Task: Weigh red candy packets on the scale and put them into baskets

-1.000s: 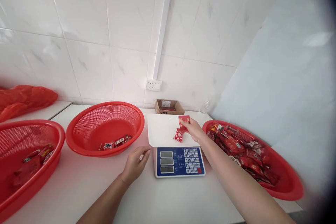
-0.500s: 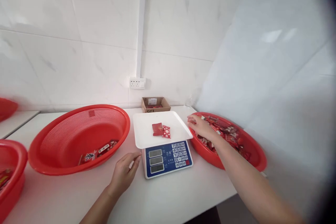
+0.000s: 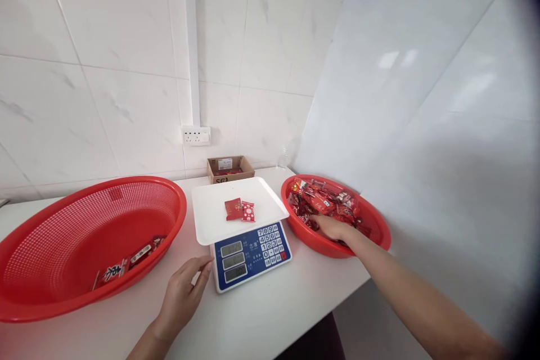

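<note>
My right hand [image 3: 331, 226] reaches into the red basket [image 3: 382, 224] on the right, its fingers stretched out against a heap of red snack packets [image 3: 319, 201]; some fingertips are hidden there. By the left edge of the blue and white digital scale [image 3: 253, 254] is my left hand [image 3: 183, 289], thumb and forefinger tips brought close together, and nothing shows between them. On the scale's white tray [image 3: 213, 219] lie a plain red packet [image 3: 233, 209] and a red packet with white dots [image 3: 248, 211], side by side.
A large red basket [image 3: 122, 183] at the left holds a few packets [image 3: 141, 255]. Behind the scale stands a small open cardboard box [image 3: 230, 170], with a clear plastic item [image 3: 283, 157] to its right. A socket [image 3: 196, 135] is on the tiled wall.
The view has swung right. My right hand has gone from the right basket's near-left rim down among its packets. My left hand stays beside the scale, and the two packets remain on the tray.
</note>
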Demonstrator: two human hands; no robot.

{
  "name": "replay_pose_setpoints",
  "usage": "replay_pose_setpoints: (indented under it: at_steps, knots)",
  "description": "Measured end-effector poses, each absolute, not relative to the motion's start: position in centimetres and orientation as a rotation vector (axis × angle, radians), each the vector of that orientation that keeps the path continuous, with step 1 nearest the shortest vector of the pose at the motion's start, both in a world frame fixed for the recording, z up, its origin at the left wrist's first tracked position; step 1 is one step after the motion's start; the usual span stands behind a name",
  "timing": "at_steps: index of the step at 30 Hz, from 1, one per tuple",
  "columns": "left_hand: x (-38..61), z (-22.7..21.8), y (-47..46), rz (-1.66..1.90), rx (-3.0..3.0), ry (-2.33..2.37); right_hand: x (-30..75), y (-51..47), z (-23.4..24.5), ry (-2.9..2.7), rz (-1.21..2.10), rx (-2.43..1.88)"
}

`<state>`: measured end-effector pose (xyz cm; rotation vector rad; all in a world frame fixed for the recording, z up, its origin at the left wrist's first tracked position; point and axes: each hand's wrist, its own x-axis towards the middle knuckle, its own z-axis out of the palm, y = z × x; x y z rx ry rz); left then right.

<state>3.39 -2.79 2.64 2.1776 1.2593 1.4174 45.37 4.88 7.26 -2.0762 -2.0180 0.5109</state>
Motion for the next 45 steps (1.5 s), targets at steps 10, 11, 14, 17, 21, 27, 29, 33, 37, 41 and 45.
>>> replay_pose_setpoints:
  at_steps: [10,11,14,17,21,27,29,33,37,41,45]
  knots:
    - [3.5,2.7,-2.7,1.419,2.151,1.268,46.3,6.4,8.2,-1.890,0.279,-2.161]
    - [3.4,2.7,-2.7,1.421,2.150,1.271,46.4,6.6,8.4,-1.863,0.257,-2.160]
    - [3.4,2.6,-2.6,1.409,2.145,1.270,46.4,6.9,9.5,-1.795,0.218,-2.134]
    - [3.4,2.4,-2.6,1.372,2.141,1.269,45.8,7.2,11.2,-1.729,0.175,-2.079]
    - [3.4,2.4,-2.7,1.360,2.145,1.274,43.3,8.4,13.5,-1.702,0.208,-1.927]
    - [3.2,2.5,-2.6,1.326,2.142,1.311,36.6,11.0,13.0,-1.818,0.516,-1.700]
    - [3.0,2.5,-2.5,1.316,2.140,1.314,34.9,11.9,12.1,-1.826,0.569,-1.678]
    - [2.9,2.3,-2.4,1.295,2.138,1.315,33.2,13.4,11.1,-1.759,0.539,-1.681]
    - [2.9,2.3,-2.5,1.308,2.146,1.320,32.8,14.2,11.3,-1.721,0.472,-1.659]
    - [2.9,2.4,-2.5,1.320,2.160,1.316,33.7,13.8,11.6,-1.733,0.424,-1.638]
    - [3.0,2.4,-2.5,1.322,2.154,1.311,37.7,12.5,12.2,-1.751,0.347,-1.693]
